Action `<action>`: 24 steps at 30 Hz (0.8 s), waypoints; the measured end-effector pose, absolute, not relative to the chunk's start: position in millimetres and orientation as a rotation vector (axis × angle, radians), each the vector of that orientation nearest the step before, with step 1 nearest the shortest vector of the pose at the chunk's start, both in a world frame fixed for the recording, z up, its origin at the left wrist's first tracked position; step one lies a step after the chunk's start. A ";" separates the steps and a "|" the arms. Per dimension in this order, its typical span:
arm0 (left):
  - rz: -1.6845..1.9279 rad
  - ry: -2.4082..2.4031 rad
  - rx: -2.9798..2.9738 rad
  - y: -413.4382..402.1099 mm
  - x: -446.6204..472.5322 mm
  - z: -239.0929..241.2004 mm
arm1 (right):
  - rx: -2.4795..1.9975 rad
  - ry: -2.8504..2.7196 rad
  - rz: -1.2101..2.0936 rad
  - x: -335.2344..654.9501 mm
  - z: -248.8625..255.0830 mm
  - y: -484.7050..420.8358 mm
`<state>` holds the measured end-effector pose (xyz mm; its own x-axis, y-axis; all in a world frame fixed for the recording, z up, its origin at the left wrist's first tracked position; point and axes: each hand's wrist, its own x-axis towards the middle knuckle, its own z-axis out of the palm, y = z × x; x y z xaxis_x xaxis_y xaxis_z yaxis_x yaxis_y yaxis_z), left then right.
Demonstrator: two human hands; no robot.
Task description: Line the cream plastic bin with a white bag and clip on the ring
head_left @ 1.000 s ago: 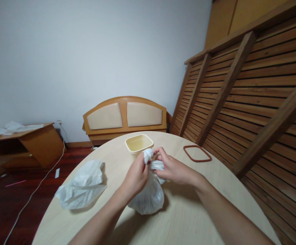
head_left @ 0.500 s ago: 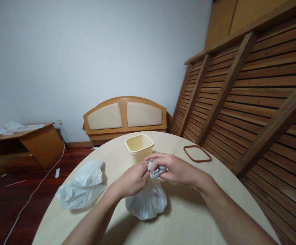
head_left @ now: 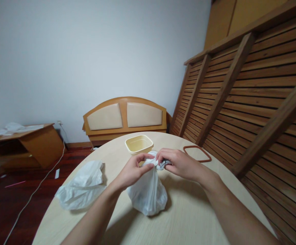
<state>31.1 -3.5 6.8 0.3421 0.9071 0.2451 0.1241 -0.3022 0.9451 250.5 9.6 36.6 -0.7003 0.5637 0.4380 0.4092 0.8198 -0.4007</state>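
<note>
A white plastic bag [head_left: 149,195] with something bulky inside stands on the round table, its neck gathered between my two hands. My left hand [head_left: 135,169] pinches the neck from the left, thumb and index finger on the plastic. From the right, my right hand [head_left: 175,162] grips the bunched, twisted top of the bag, its fingers curled around it. What the bag contains is hidden. Just behind my hands stands a pale yellow plastic tub [head_left: 138,144] without a lid, its lower part covered by my left hand and the bag.
A second crumpled white plastic bag [head_left: 83,185] lies at the left of the table [head_left: 188,211]. Toward the right edge is a brown rounded frame [head_left: 197,153]. Behind stand a headboard [head_left: 124,115], a low wooden cabinet [head_left: 39,144] and a leaning slatted wooden panel [head_left: 240,102].
My left hand has loosened from a tight fist into a pinch on the bag's neck. The bag's neck now stands taller, and my right hand has shifted slightly right.
</note>
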 end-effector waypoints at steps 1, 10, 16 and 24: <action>1.094 0.929 1.638 -2.4 31.5 5.4 | -0.718 -2.448 0.357 250.3 36.8 9.4; 1.227 0.771 1.496 -0.6 36.9 4.7 | -0.672 -2.489 0.324 247.5 40.4 5.0; 1.121 0.709 1.509 2.7 34.5 2.6 | -0.686 -2.544 0.179 249.6 34.6 9.1; 1.091 0.818 1.625 1.5 36.6 -2.9 | -0.723 -2.570 0.211 247.2 32.5 8.9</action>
